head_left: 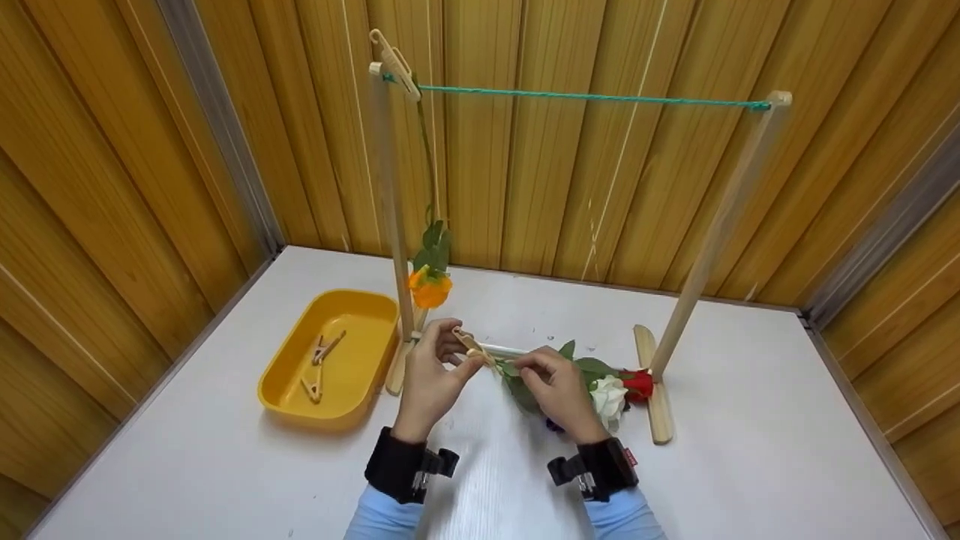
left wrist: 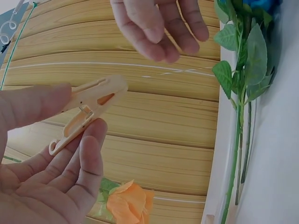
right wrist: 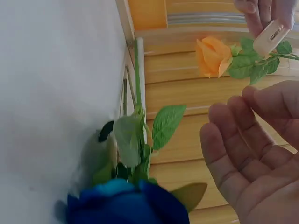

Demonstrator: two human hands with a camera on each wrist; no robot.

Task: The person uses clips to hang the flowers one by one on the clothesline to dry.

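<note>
My left hand point(head_left: 435, 371) pinches a light wooden-coloured clothespin point(left wrist: 88, 109) between thumb and fingers, its nose pointing away from the palm. My right hand point(right wrist: 257, 154) is empty, fingers loosely bent, a short way from the clothespin. In the head view it overlaps the leafy green stems point(left wrist: 240, 121) of flowers lying on the table. Among these are a white rose point(head_left: 609, 397), a red rose point(head_left: 637, 385) and a blue rose point(right wrist: 128, 203), the blue one mostly hidden by the right hand in the head view.
A wooden frame point(head_left: 694, 277) carries a green string point(head_left: 570, 95). Near its left post, a clothespin point(head_left: 397, 66) holds an orange rose point(head_left: 430, 287) head-down. The yellow tray point(head_left: 274, 375) on the left contains a few clothespins point(head_left: 319, 375). Wood-patterned walls enclose the white table point(head_left: 750, 465).
</note>
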